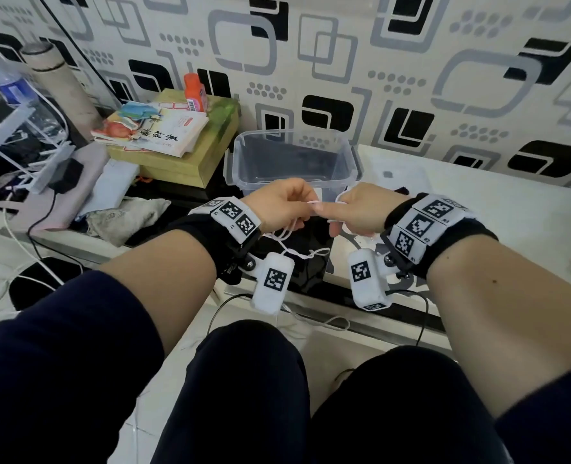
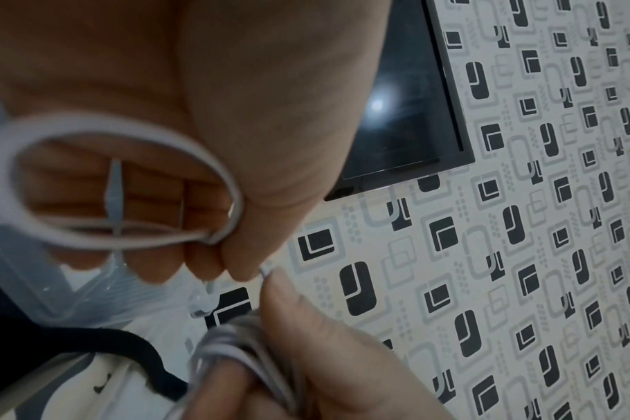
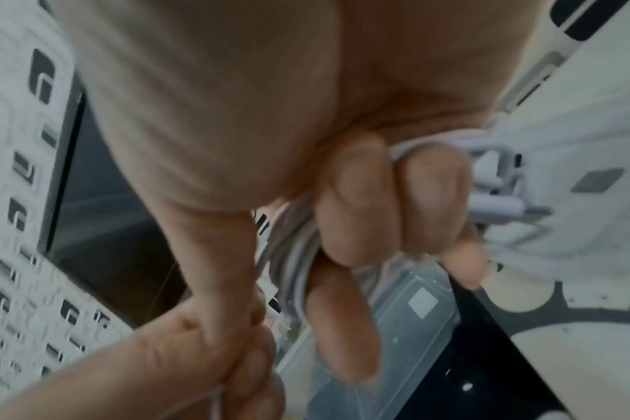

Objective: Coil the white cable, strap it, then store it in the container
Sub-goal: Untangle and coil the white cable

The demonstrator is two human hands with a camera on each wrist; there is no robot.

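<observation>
The white cable (image 1: pixel 289 241) runs between both hands, just in front of the clear plastic container (image 1: pixel 240 162). My left hand (image 1: pixel 302 209) pinches a strand, and a loose loop (image 2: pixel 213 159) hangs under its palm. A thin pale strap (image 2: pixel 115 193) crosses that loop. My right hand (image 1: pixel 339 212) grips a bundle of cable coils (image 3: pixel 288 255) wound round its fingers (image 3: pixel 356 204). A plug end (image 3: pixel 504 211) sticks out behind them. The two thumbs meet tip to tip. The container looks empty.
Left of the container lie books (image 1: pixel 157 128) on a yellow-green box (image 1: pixel 190 162) with an orange bottle (image 1: pixel 195 92). Further left are a flask (image 1: pixel 59 82), tangled wires and a black adapter (image 1: pixel 68 174). A patterned wall stands behind. My knees are below the table edge.
</observation>
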